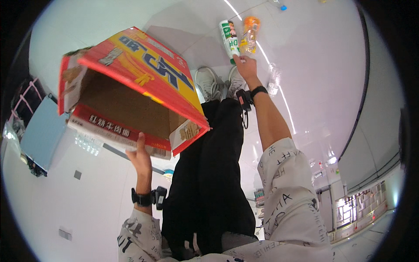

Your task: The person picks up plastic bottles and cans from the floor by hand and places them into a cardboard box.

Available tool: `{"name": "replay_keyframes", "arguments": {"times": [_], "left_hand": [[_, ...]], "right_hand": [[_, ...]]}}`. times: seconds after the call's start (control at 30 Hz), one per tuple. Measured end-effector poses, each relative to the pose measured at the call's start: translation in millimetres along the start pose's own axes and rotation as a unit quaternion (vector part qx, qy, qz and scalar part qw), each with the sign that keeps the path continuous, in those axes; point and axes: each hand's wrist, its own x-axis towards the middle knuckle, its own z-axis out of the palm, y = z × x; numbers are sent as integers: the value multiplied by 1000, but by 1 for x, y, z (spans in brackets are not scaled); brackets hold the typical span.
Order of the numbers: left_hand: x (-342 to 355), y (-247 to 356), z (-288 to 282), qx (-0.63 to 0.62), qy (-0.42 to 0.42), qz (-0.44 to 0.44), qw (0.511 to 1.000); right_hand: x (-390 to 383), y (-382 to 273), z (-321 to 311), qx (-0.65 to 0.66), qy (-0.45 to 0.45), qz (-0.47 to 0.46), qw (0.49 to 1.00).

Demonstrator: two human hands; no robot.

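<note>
My left hand (140,155) grips the lower front edge of a red and yellow cardboard box (148,65), raised and tilted with its open side facing me. My right hand (245,65), fingers curled, is at the lower ends of a green and white cylindrical container (228,37) and a clear plastic bottle with an orange top (249,35); what exactly the fingers hold is hidden. A crumpled clear plastic bottle (274,76) lies on the floor just right of that hand.
My shoes (206,81) are below on the pale tiled floor (78,205). A small bottle with a blue cap (278,5) lies at the far top. A light blue panel (43,131) with pink bars behind it is at the left. A grey curved surface (371,109) borders the right.
</note>
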Motion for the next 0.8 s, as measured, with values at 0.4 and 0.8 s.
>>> {"name": "replay_keyframes", "arguments": {"times": [0.4,0.8], "left_hand": [[14,2,0,192,-24,123,973],[30,20,8,236,-32,59,969]], "right_hand": [[-188,-135,-166,300,-7,-1,954],[-257,-289,-156,-46,-95,-295,950]]}}
